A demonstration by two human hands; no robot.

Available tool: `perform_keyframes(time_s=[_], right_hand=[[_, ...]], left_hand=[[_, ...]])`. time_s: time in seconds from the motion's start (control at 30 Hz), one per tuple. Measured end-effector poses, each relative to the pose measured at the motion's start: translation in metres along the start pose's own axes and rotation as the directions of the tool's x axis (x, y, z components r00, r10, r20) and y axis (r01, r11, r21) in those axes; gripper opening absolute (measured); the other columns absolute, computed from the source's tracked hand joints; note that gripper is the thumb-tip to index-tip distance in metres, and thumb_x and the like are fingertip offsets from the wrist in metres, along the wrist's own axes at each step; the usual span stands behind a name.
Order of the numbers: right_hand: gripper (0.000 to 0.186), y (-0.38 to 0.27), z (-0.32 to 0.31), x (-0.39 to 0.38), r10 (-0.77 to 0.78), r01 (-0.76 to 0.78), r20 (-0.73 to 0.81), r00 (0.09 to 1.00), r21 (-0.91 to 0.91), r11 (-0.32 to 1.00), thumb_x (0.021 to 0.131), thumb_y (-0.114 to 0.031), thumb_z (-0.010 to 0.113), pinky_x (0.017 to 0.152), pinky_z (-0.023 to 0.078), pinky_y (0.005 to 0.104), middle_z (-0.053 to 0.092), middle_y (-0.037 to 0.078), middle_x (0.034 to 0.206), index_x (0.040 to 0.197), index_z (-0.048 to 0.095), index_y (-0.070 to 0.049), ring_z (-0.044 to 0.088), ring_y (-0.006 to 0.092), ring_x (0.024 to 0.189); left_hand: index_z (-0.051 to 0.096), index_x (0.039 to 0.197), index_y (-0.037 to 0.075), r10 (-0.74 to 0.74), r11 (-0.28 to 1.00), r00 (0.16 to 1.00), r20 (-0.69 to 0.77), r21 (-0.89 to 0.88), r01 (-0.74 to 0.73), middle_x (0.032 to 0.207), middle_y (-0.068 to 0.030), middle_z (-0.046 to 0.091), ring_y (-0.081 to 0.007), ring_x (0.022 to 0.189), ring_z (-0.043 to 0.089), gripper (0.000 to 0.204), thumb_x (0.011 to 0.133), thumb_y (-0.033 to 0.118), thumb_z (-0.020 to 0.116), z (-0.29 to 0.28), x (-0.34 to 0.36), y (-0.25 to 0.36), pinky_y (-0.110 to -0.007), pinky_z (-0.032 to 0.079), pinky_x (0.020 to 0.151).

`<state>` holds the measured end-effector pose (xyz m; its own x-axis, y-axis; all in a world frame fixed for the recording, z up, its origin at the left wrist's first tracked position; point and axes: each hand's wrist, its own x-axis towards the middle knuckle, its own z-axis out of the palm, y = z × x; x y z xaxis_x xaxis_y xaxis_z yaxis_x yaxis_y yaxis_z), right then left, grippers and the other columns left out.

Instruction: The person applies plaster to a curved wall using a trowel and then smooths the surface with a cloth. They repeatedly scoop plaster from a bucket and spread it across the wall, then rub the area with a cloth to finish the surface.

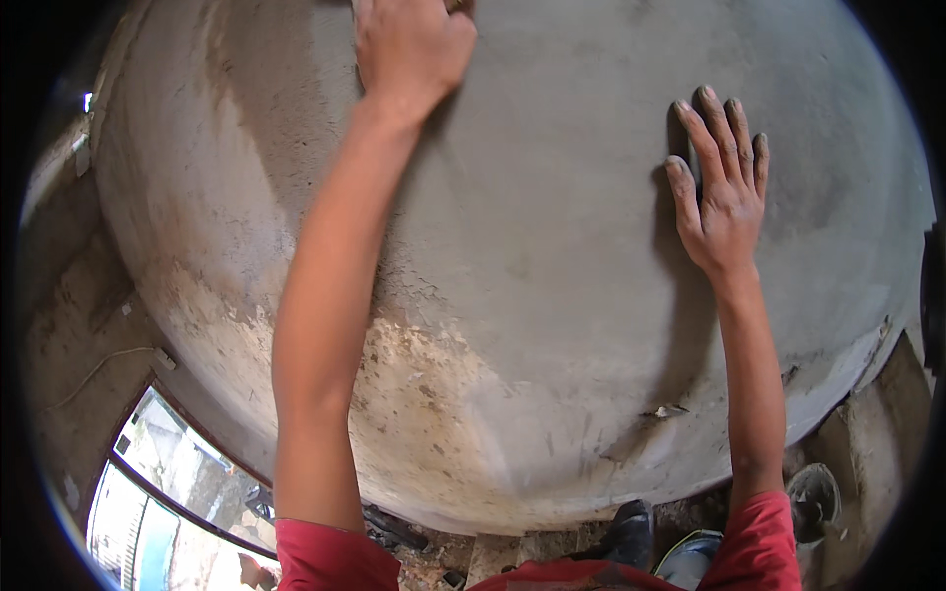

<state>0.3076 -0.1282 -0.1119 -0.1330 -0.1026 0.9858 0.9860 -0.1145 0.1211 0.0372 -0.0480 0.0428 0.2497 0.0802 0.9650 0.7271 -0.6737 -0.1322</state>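
A grey plastered wall (552, 227) fills most of the view. Its upper right is smooth, while rough, pale, stained patches show at lower left. My left hand (414, 49) is closed against the wall at the top edge. A small yellowish-brown bit of something shows by its fingers, but the rest is cut off by the frame. At the right, my right hand (724, 187) is open, fingers stretched upward and thumb apart, at the plastered surface. Its fingertips are coated with grey, and a shadow falls beside it.
Below the wall at right stands a dirty bucket (814, 497). Another bucket (690, 557) is partly behind my right sleeve, close to a dark boot (631, 532). Rubble lies along the wall's foot. A window (177, 483) is at lower left, with a cable (99, 366) above it.
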Motion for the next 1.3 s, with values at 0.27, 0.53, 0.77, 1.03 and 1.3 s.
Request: perform_keyframes(time_s=[0.27,0.53,0.77,1.03,1.3], right_hand=[[0.054,0.003,-0.003,0.004,0.02,-0.019,0.029,0.999,-0.011,1.0,0.103,-0.043,0.067,0.13,0.023,0.0576,0.05,0.001,0.168,0.155,0.061,-0.029,0.041,0.0289,0.159],[0.052,0.006,0.003,0.001,0.027,-0.027,0.002,1.0,0.034,0.999,0.101,-0.043,0.07,0.129,0.024,0.0576,0.053,0.002,0.165,0.15,0.064,-0.027,0.043,0.0307,0.157],[0.048,0.005,0.002,0.002,0.037,-0.036,0.0,0.999,0.073,0.997,0.101,-0.04,0.069,0.131,0.022,0.0561,0.053,0.003,0.166,0.146,0.066,-0.023,0.042,0.0321,0.158],[0.052,0.008,0.002,0.001,0.039,-0.038,-0.006,0.999,0.083,0.996,0.101,-0.038,0.07,0.13,0.025,0.057,0.054,0.003,0.165,0.148,0.062,-0.016,0.045,0.0308,0.156],[0.057,0.004,-0.002,0.006,0.036,-0.035,-0.012,0.999,0.077,0.996,0.1,-0.036,0.071,0.13,0.026,0.0568,0.054,0.003,0.165,0.152,0.059,-0.015,0.045,0.0323,0.156]], left_hand=[[0.057,0.158,0.017,0.46,0.888,0.88,-0.115,0.041,-0.458,0.16,-0.0121,0.058,-0.0326,0.152,0.049,0.076,0.084,0.002,0.06,0.032,-0.04,0.023,-0.049,0.029,0.132],[0.045,0.167,0.015,0.448,0.891,0.894,0.03,0.06,-0.449,0.173,-0.0099,0.044,-0.0341,0.162,0.034,0.082,0.088,0.001,0.054,0.045,-0.032,0.043,-0.053,0.021,0.134],[0.047,0.165,0.017,0.447,0.893,0.827,-0.342,0.22,-0.392,0.169,-0.0088,0.049,-0.0324,0.16,0.038,0.087,0.081,-0.004,0.054,0.045,0.077,-0.015,-0.051,0.024,0.135],[0.044,0.168,0.015,0.657,0.745,0.754,-0.011,0.16,-0.647,0.173,-0.0079,0.044,-0.0332,0.163,0.033,0.087,0.083,-0.004,0.046,0.045,0.013,0.007,-0.051,0.02,0.136],[0.037,0.171,0.018,0.427,0.901,0.877,-0.221,0.19,-0.391,0.178,-0.0069,0.035,-0.0294,0.165,0.03,0.093,0.081,-0.002,0.05,0.038,0.079,-0.011,-0.047,0.02,0.137]])
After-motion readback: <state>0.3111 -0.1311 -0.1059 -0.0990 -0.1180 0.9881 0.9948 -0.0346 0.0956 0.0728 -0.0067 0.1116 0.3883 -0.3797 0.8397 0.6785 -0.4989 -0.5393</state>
